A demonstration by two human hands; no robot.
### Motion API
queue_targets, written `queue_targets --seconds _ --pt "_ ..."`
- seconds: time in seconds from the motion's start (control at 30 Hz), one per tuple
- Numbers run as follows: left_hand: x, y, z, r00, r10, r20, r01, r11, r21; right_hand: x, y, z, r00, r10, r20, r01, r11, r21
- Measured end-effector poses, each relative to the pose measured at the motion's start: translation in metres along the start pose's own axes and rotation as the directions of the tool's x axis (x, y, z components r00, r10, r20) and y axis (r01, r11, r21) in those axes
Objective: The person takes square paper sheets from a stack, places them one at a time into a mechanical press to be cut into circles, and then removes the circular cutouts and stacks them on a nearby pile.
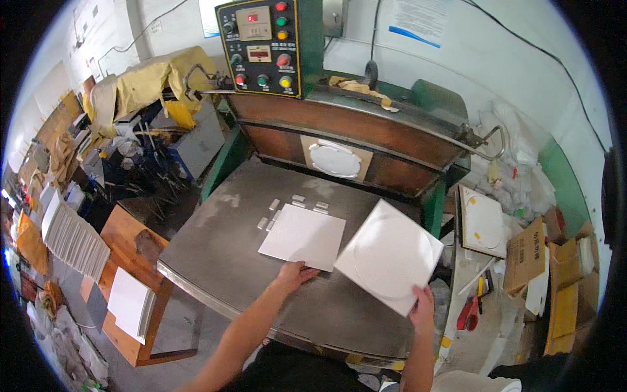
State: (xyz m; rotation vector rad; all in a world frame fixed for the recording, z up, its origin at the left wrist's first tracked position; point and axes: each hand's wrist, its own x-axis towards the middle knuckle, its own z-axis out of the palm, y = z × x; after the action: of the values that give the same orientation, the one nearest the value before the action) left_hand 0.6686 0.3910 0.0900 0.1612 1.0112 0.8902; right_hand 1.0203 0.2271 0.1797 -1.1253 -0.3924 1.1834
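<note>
My right hand is closed on the near corner of a white square board. The board is tilted above the right side of a dark metal press bed, and a round outline is pressed or cut into its face. On the bed, left of it, lies a plain white square sheet. My left hand grips this sheet's near edge, fingers drawn together. Several small pale blocks line the sheet's far and left sides. Behind, the raised press plate carries a white round die on a tan backing.
A control box with coloured buttons stands above the press. At left, a wooden table bears white sheet stacks. The right-hand bench holds red-handled scissors, a board with a round shape and cardboard boxes.
</note>
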Motion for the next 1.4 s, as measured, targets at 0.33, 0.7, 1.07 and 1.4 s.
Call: queue_targets --seconds 0.33,0.7,1.07,1.4 --pt "-0.050 0.042 -0.071 0.979 0.185 -0.090 -0.183 0.983 0.035 -0.263 0.049 -0.036 0.924 -0.147 -0.354 -0.109 0.786 -0.609" --pt "0.063 -0.053 0.062 0.733 0.301 0.610 -0.207 -0.755 0.622 -0.319 0.054 0.067 0.675 -0.477 -0.563 0.081 0.806 -0.586" --pt "-0.168 -0.062 0.049 0.655 -0.453 0.604 -0.420 0.447 0.790 -0.423 0.114 0.068 0.541 -0.014 -0.841 0.223 0.966 0.128" --pt "-0.257 -0.156 0.022 0.513 -0.706 0.488 -0.332 0.361 0.871 -0.482 0.155 0.000 0.643 -0.041 -0.765 0.440 0.837 0.325"
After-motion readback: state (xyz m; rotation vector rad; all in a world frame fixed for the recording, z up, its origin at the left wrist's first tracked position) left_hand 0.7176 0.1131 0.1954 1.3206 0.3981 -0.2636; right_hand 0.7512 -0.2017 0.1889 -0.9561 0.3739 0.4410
